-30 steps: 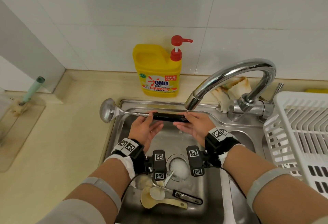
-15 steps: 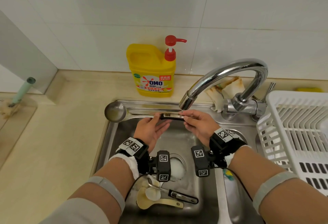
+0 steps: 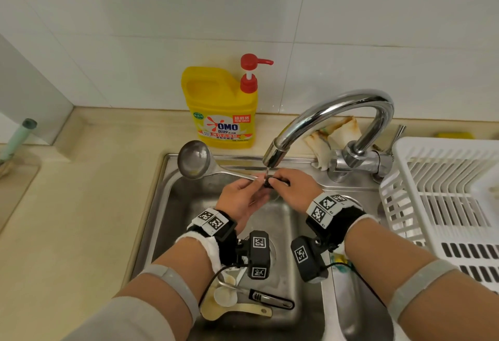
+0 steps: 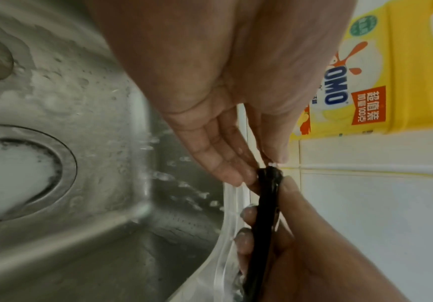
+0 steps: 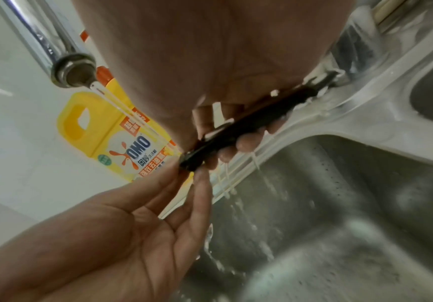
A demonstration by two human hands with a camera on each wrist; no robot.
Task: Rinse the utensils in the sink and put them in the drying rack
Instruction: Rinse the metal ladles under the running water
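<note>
- Since 1.0 s ago: ladle [image 3: 195, 160] slid right, bowl now over sink [image 3: 291, 232] back-left corner, black handle under tap [image 3: 324, 121] stream.
- Drying rack [image 3: 445, 194] on tabletop, right of sink.
- Right hand [image 3: 293, 188] curled round handle; left hand [image 3: 240, 197] w/ straight fingers touching handle end.
- Other utensils [image 3: 243, 303] at sink's near edge.

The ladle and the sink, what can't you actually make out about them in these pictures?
- Ladle handle, head view: the right hand curls round the black part, hiding most of it.
- Ladle bowl: outside both wrist views.
- Utensils at the sink's near end, head view: partly hidden behind the left wrist camera; their number is unclear.
- Drying rack: cut off by the right edge, contents blurred.
- Left hand: fingertips touch the handle; any grip is unclear.
</note>
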